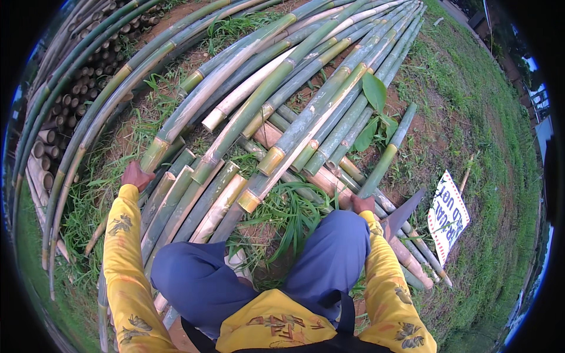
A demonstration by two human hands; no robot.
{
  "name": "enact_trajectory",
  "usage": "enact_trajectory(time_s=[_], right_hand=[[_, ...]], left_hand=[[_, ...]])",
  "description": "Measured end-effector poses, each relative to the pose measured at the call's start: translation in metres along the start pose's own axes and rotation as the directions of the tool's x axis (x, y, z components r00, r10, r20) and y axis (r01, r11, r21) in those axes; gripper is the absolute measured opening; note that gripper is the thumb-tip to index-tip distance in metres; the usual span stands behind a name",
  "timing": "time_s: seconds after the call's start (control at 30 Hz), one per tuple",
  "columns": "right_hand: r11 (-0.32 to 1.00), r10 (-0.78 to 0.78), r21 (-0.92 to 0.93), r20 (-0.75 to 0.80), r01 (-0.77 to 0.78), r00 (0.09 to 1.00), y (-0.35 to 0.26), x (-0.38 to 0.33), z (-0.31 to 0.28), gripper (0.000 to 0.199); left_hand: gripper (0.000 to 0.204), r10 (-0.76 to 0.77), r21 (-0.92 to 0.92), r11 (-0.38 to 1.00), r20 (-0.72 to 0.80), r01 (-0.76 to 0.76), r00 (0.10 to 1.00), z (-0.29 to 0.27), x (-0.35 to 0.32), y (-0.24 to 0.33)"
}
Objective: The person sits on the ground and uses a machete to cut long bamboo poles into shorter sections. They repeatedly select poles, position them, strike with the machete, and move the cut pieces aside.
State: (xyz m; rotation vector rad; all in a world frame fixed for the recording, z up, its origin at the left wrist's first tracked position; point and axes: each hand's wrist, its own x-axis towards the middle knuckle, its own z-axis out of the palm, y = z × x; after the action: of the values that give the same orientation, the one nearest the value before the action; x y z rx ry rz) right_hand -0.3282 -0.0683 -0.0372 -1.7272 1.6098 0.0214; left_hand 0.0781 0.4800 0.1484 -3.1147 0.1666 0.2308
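At the left, my left hand (138, 175) is closed against the cut lower end of a long green bamboo pole (176, 126). My right hand (362, 204), beside my right knee, is closed at the lower end of a short green bamboo piece (388, 152); the knee hides part of its fingers. Next to my right wrist is a dark, tapering blade that looks like a hand saw (405, 213), tip pointing up and right. Between my hands, several long bamboo poles (318, 126) fan in from the far side. Shorter cut bamboo lengths (203, 203) lie before my left knee.
A stack of bamboo (73, 100) shows its round ends at the far left. Crosswise poles (409, 259) lie under the bundle, reaching right. A white printed sign (448, 215) on a stick stands in the grass. Large green leaves (374, 94) rest on the poles.
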Motion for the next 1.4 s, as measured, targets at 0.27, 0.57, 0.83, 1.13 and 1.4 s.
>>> enact_trajectory(time_s=[0.27, 0.57, 0.83, 1.13, 1.4], right_hand=[[0.875, -0.471, -0.021, -0.268, 0.484, 0.84, 0.065, -0.105, -0.097, 0.053], [0.642, -0.725, -0.221, 0.14, 0.735, 0.675, 0.051, -0.104, -0.163, 0.052], [0.341, -0.816, -0.174, 0.433, 0.924, 0.383, -0.098, -0.054, -0.071, 0.064], [0.126, -0.849, -0.32, 0.455, 0.939, 0.269, -0.207, -0.1, -0.052, 0.071], [0.546, -0.789, 0.281, -0.143, 0.789, 0.597, -0.199, -0.068, -0.145, 0.041]], left_hand=[[0.067, 0.01, 0.046, 0.999, -0.06, -0.008, 0.998, -0.085, -0.015, -0.007], [0.077, 0.133, 0.13, 0.986, -0.257, -0.102, 0.957, -0.172, -0.021, 0.003], [0.072, 0.132, 0.105, 0.989, -0.248, -0.108, 0.96, -0.152, -0.026, 0.003], [0.066, -0.001, -0.027, 1.0, 0.014, 0.001, 1.0, -0.03, -0.007, -0.003], [0.066, 0.123, -0.128, 0.984, 0.011, -0.121, 0.992, -0.003, 0.013, -0.021]])
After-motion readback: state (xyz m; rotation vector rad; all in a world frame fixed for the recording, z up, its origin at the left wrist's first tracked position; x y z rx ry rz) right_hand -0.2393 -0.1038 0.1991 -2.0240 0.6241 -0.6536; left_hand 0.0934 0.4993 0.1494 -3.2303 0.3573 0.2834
